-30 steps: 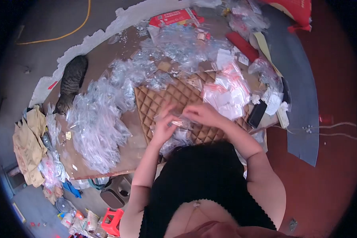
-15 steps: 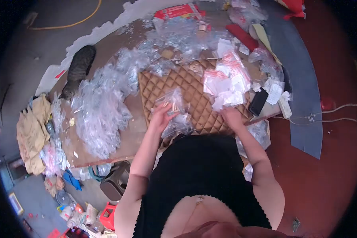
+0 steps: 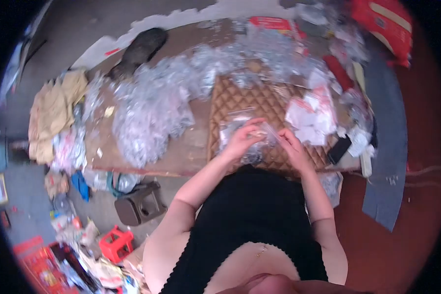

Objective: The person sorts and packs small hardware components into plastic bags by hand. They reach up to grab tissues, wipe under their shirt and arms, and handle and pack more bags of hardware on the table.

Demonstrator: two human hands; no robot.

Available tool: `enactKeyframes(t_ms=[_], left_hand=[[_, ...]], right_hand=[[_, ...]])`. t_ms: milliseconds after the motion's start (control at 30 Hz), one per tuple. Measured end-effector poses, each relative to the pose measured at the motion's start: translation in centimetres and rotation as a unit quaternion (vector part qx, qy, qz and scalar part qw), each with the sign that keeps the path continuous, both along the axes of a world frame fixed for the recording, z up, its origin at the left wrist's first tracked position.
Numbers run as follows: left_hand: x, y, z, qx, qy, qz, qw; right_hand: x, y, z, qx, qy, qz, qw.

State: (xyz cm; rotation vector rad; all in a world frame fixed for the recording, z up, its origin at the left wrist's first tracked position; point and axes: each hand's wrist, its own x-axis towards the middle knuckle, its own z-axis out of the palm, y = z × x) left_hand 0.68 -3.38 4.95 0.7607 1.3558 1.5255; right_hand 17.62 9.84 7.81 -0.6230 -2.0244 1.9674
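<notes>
Clear plastic bag (image 3: pixel 270 131), one: lay between both hands above the quilted mat (image 3: pixel 257 99), to the right of the left fingers and touching them; long axis apparently slanted, blurred. Left hand (image 3: pixel 246 140), the nearer: fingers curled inward, holding the bag. Right hand (image 3: pixel 292 145): fingers nearly together at the bag's right edge; grip or mere touch, could not tell.

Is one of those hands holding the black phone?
No, the flat black rectangular phone lies apart from the bare left hand and bare right hand, both over the brown quilted fabric mat.
</notes>
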Motion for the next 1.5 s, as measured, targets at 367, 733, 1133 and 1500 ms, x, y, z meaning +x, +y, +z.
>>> enactKeyframes(t_ms=[367, 733, 1133, 1500], left_hand=[[-7.6, -5.1, -2.5, -0.095, 0.384, 0.155, 0.905], [-19.6, -12.1, 0.6, -0.320, 0.718, 0.006, 0.617], [-6.5, -8.8, 2.4, -0.042, 0.539, -0.032, 0.841], [-1.9, -10.0, -3.5, -0.084, 0.458, -0.118, 0.877]], right_hand=[[-3.6, -2.2, -5.2, -0.265, -0.041, -0.135, 0.954], [3.0, -0.5, -6.3, -0.406, -0.007, -0.245, 0.880], [-3.0, -0.2, -0.4, -0.307, 0.024, -0.103, 0.946], [-3.5, -0.5, -1.0, -0.254, 0.009, -0.088, 0.963]])
